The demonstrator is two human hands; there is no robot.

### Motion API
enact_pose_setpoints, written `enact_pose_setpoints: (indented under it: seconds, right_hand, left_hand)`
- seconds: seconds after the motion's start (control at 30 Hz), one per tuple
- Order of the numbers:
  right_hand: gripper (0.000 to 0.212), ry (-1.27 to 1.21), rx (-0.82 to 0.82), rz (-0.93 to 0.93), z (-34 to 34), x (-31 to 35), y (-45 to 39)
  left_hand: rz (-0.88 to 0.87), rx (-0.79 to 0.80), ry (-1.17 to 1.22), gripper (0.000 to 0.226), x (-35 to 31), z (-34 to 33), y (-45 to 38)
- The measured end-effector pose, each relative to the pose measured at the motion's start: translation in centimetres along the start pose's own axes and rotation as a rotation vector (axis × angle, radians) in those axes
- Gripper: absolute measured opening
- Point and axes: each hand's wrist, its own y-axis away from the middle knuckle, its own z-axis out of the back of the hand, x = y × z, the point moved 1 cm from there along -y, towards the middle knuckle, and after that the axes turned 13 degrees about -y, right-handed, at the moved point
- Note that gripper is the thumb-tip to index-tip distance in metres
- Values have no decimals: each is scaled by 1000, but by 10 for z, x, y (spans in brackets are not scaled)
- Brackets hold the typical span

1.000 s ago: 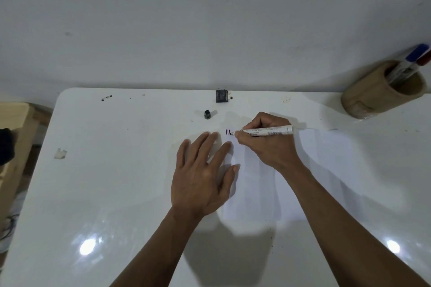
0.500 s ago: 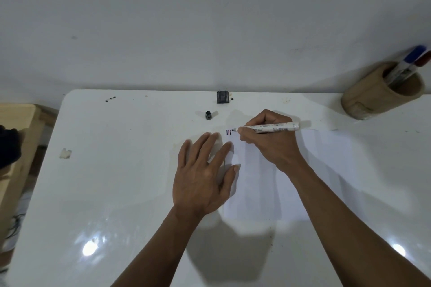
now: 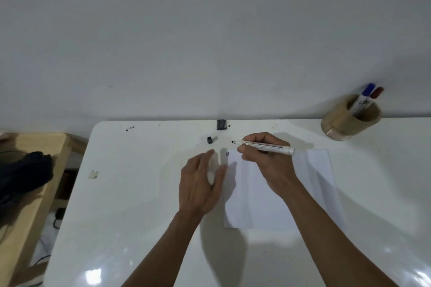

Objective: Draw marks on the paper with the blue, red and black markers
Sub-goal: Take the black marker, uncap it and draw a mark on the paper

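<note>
A white sheet of paper [image 3: 279, 198] lies on the white table [image 3: 140, 205], with short marks [image 3: 227, 153] at its top left corner. My right hand [image 3: 265, 161] grips the uncapped black marker [image 3: 268, 147], its tip raised off the paper and pointing left toward the black cap [image 3: 210, 139]. My left hand [image 3: 200, 184] hovers by the paper's left edge, fingers apart, blurred by motion. The blue marker [image 3: 363, 98] and the red marker [image 3: 375, 93] stand in the wooden cup [image 3: 349, 121] at the far right.
A small black object [image 3: 221, 124] sits at the table's back edge against the grey wall. A scrap of tape [image 3: 93, 174] sticks near the left edge. A wooden bench [image 3: 30, 193] with a dark item [image 3: 23, 172] stands to the left of the table.
My right hand has lifted the marker tip off the paper and moved it up, toward the cap. My left hand has risen from its flat hold on the paper's edge.
</note>
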Motion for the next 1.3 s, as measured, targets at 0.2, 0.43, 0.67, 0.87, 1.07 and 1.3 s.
enact_pose_setpoints:
  seconds: [0.2, 0.43, 0.67, 0.87, 1.07, 1.3]
  right_hand:
    - [14, -49, -72, 6, -1, 11, 16]
    - [14, -27, -103, 1, -4, 16, 25]
    - [13, -3, -116, 111, -36, 39, 50]
    - [13, 61, -83, 176, -67, 52, 73]
    - [14, 87, -98, 198, -83, 52, 89]
    - [16, 82, -111, 201, -92, 53, 102]
  left_hand:
    - [242, 98, 15, 44, -10, 10, -57]
    - [241, 137, 15, 19, -11, 7, -67]
    - [598, 166, 958, 11, -26, 69, -35]
    - [579, 248, 1281, 22, -26, 108, -11]
    - [499, 283, 1315, 17, -21, 124, 2]
    - [422, 305, 1266, 18, -17, 132, 12]
